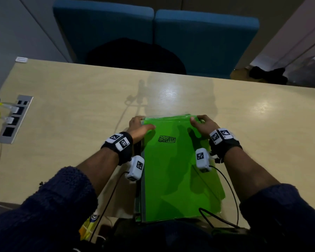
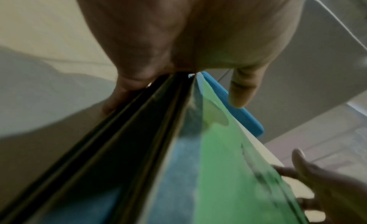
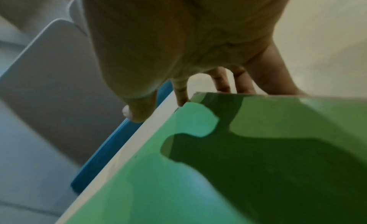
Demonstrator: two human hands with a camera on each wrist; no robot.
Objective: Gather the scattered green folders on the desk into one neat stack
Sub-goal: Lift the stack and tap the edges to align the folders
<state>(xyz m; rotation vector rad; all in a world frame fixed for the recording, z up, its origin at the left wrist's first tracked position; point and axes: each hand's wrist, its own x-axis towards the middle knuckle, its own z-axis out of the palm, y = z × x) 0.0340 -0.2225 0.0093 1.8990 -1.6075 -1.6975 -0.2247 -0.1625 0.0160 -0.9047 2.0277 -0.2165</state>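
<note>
We grip the green folders [image 1: 178,170] at the far corners, left hand [image 1: 137,127] and right hand [image 1: 202,125] both curled on. The top cover bears only a black scribble [image 1: 167,139] (no readable words).

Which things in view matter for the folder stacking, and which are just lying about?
In the job:
green folders, already in one stack
left hand, gripping its far left corner
right hand, gripping its far right corner
desk

Lying about:
socket panel with plugs
blue chairs
</note>
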